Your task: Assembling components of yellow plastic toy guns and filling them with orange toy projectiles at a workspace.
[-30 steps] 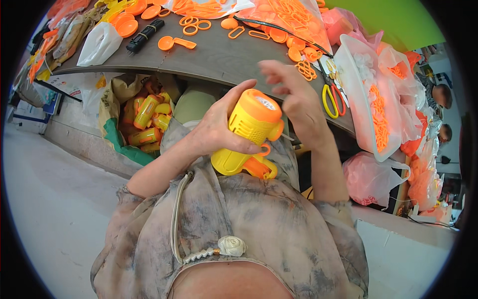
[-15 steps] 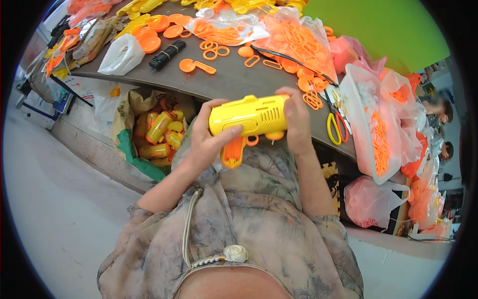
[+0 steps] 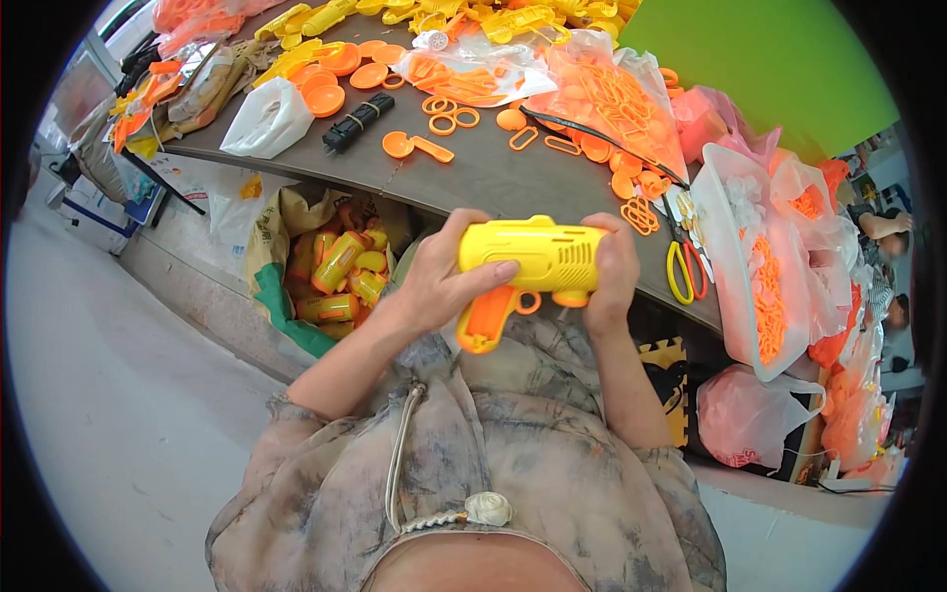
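Note:
Between both hands I hold a yellow toy gun (image 3: 533, 247) with an orange handle and an orange trigger ring, just off the table's near edge. My left hand (image 3: 449, 281) grips its left end, the thumb lying along the yellow side above the handle. Wrapped round the other end is my right hand (image 3: 614, 271), its fingers partly behind the body. The handle points down toward my lap. A sack (image 3: 264, 266) below the table, to my left, holds several similar yellow and orange toy bodies.
Orange rings, discs and a spoon-shaped part (image 3: 418, 146) lie on the dark table (image 3: 335, 163). A black bundle (image 3: 357, 122) lies nearby. Scissors (image 3: 688, 259) sit at the right edge, beside a white tub (image 3: 735, 331) of orange pieces. Yellow parts are heaped at the back.
The view has shifted, so the table and its contents sit further right and slightly lower. The toy gun stays in both hands, its handle now slanting more to the left.

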